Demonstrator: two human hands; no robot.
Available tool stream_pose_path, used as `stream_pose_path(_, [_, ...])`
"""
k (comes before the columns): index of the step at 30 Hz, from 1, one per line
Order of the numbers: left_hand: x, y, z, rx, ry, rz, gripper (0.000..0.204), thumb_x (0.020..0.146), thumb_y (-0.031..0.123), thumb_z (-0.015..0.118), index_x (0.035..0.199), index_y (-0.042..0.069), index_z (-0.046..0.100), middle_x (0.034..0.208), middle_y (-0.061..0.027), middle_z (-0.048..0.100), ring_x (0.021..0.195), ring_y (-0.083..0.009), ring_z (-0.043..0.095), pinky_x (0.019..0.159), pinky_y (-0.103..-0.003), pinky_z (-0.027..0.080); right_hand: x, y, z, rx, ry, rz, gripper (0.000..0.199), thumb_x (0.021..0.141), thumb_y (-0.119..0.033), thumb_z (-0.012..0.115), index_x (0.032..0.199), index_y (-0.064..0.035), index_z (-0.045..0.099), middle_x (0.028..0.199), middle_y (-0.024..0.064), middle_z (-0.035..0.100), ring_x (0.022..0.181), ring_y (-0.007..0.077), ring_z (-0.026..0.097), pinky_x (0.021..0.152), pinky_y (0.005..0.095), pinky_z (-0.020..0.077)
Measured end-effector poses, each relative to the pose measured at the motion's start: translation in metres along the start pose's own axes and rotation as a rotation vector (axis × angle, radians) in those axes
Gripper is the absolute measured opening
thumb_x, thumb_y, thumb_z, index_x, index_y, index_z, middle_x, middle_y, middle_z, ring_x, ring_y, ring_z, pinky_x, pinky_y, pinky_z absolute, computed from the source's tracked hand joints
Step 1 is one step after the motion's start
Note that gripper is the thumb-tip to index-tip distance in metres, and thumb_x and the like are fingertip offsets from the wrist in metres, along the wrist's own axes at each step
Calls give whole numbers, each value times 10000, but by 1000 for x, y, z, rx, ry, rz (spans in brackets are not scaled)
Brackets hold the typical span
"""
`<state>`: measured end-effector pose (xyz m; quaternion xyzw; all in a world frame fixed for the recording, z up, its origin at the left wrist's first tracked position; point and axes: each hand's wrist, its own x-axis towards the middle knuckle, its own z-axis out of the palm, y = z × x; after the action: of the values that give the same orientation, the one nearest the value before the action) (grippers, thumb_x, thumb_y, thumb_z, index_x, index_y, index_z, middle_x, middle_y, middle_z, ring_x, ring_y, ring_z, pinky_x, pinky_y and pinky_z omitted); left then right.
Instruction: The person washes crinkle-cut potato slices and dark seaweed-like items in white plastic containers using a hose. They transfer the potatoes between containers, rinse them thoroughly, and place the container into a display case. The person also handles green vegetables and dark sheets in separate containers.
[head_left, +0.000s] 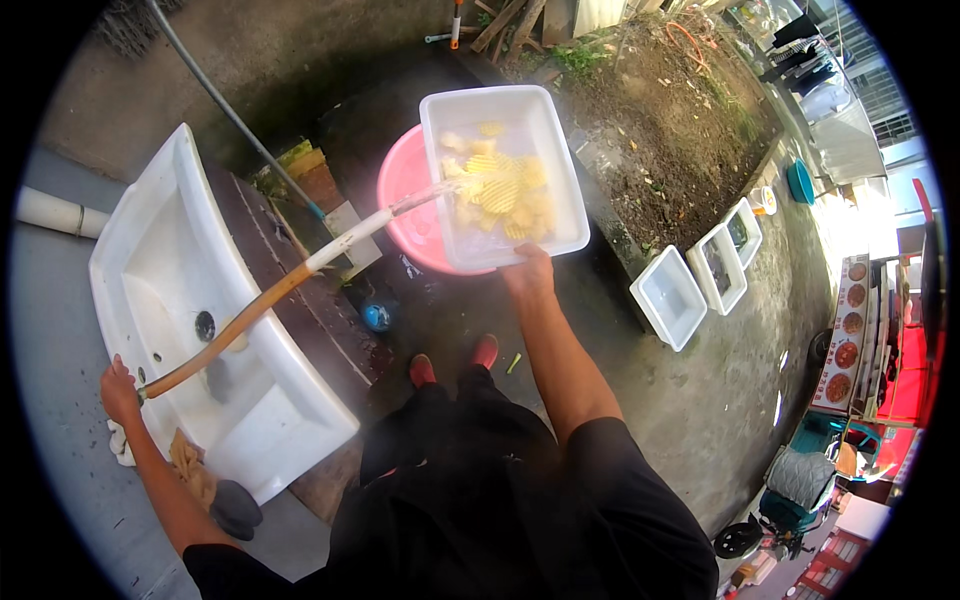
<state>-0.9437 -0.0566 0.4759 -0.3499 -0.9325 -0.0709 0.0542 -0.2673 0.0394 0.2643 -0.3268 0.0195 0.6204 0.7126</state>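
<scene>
Yard: wet, dark concrete ground (690,400) beside a grey wall, sunlit toward the right.
Right hand (528,272): pinches the near rim of a white tray (548,120), thumb over the edge, other fingers mostly hidden; the forearm reaches forward, nearly straight.
Left hand (118,388): out to the side at the sink's edge, fingers bent by the hose's near end; whether they grip it, I cannot tell. That arm angles outward.
Slices: ridged yellow pieces (500,190), heaped mid-tray, with water pouring onto them.
Hose: orange-brown (235,325) with a whitish far length, slanting across the sink and ending short of the tray.
Pink basin (400,210): under the tray, which covers much of it; whether they touch is unclear.
Sink (270,430): white, on the left, standing between the left hand and the basin; a brown cloth (190,470) lies at its near side.
Underfoot: red shoes (485,352), a green scrap (514,362) just beside them, a round blue object (376,317) near the sink.
Beyond: a soil bed (690,130) ahead on the right; along its edge, three white containers (670,298), then a small white bucket (763,200) and a teal tub (800,182).
Far right: a cart (800,480), partly cut off.
</scene>
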Motion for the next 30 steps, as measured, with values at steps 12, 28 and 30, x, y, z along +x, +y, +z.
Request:
stream_pose_path(12, [-1, 4, 0, -1, 24, -9, 423, 881, 443, 480, 857, 54, 642, 727, -74, 648, 636, -202, 624, 637, -349, 458, 4, -16, 0, 35, 32, 13, 693, 652, 105, 398, 1319, -45, 282, 1260, 176, 399, 1167, 394, 414, 898, 625, 391])
stream_pose_path(28, [4, 0, 5, 99, 44, -39, 461, 886, 459, 440, 858, 52, 653, 747, -96, 651, 672, -248, 625, 662, -375, 457, 13, -15, -14, 47, -7, -9, 753, 646, 129, 370, 1363, -56, 229, 1320, 190, 347, 1206, 412, 377, 926, 616, 379])
stream_pose_path(30, [2, 2, 4, 112, 30, -43, 465, 888, 459, 434, 847, 50, 651, 744, -96, 651, 678, -250, 625, 664, -378, 457, 14, -14, -16, 60, -17, -3, 747, 649, 131, 366, 1362, -47, 227, 1322, 195, 344, 1211, 416, 371, 929, 616, 378])
